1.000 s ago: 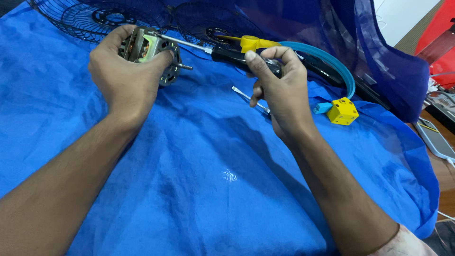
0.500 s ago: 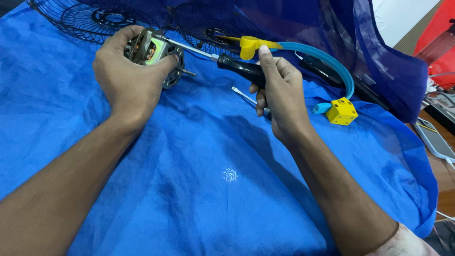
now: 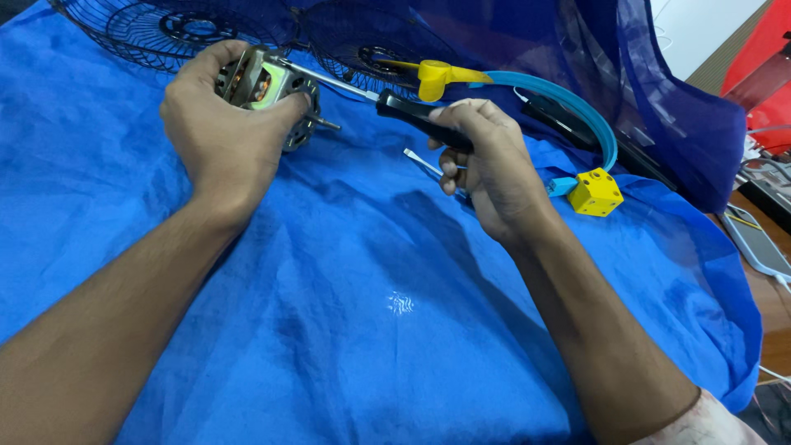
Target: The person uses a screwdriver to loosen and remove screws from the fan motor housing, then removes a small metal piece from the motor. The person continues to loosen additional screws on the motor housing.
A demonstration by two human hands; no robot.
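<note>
Screwdriver work: right hand (image 3: 486, 169) grips the black-handled steel screwdriver (image 3: 387, 103), tip at the small metal fan motor (image 3: 264, 86) clutched in left hand (image 3: 227, 132); steady pressure needed next.

blue cloth (image 3: 346, 330), black fan grilles (image 3: 156, 25), a yellow cube (image 3: 595, 192), curved blue band (image 3: 568, 103).

- left hand (image 3: 227, 124) grips small metal fan motor (image 3: 262, 86) with copper windings
- right hand (image 3: 486, 161) holds black-handled screwdriver (image 3: 375, 97), shaft tip at motor
- blue cloth (image 3: 346, 313) underneath
- yellow plastic cube (image 3: 595, 192) near right hand
</note>
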